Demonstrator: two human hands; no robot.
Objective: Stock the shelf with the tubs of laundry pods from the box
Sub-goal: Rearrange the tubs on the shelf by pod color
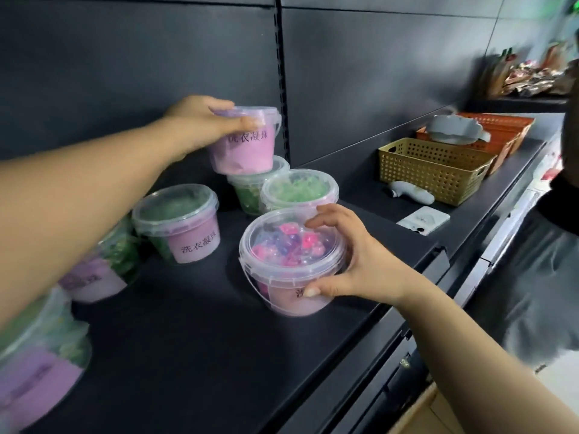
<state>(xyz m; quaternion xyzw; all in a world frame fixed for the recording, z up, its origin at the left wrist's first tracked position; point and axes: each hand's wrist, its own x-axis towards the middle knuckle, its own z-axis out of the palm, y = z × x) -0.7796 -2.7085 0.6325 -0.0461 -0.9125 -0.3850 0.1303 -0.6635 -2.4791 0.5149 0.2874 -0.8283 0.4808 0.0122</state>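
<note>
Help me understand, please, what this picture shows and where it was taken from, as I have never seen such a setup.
There is no machine here: a person wears one camera on the head, looking down at their two bare hands. The left hand grips a clear plastic tub with a pink label by its lid, right above a clear tub of green pods. The right hand holds a clear round tub of pink and purple pods on the black metal shelf. More tubs stand on it, and a yellow perforated plastic basket sits further right.
</note>
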